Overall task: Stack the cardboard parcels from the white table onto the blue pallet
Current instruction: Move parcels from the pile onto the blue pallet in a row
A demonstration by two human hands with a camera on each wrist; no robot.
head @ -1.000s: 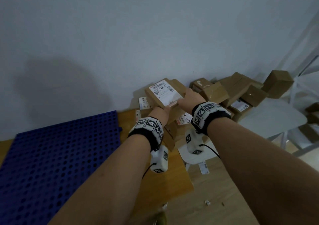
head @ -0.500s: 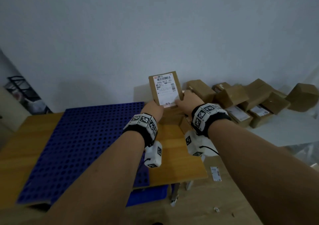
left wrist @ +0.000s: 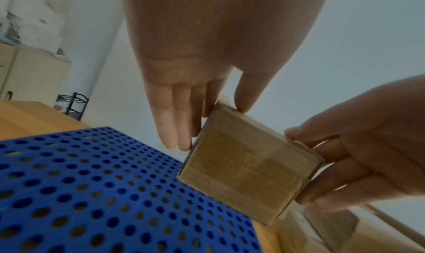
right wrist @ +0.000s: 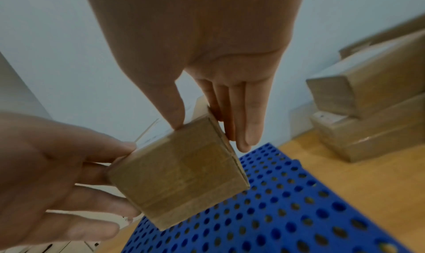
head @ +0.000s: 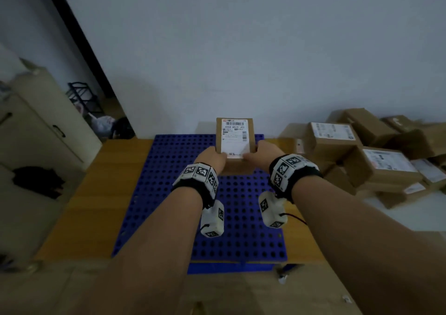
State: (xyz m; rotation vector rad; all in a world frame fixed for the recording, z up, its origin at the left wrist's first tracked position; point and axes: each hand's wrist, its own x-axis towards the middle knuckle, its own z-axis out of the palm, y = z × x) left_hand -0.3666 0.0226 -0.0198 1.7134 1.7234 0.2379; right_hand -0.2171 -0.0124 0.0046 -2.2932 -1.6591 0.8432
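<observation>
A cardboard parcel (head: 235,141) with a white shipping label on top hangs in the air above the far part of the blue perforated pallet (head: 169,194). My left hand (head: 216,156) grips its left side and my right hand (head: 253,154) its right side. In the left wrist view the thumb lies on top of the parcel (left wrist: 250,167) and the fingers (left wrist: 179,138) run down its side. The right wrist view shows the same grip on the parcel (right wrist: 181,175), with the pallet (right wrist: 287,202) below. Several more parcels (head: 362,155) are heaped on the white table (head: 424,215) at the right.
The pallet lies on a wooden table (head: 96,194) against a pale wall. A beige cabinet (head: 36,133) and a black rack (head: 82,97) stand to the left. Parcels (right wrist: 368,111) sit close beyond the pallet's right edge.
Both hands have carried the parcel left, from the heap on the white table to over the blue pallet. The head view has swung left with them.
</observation>
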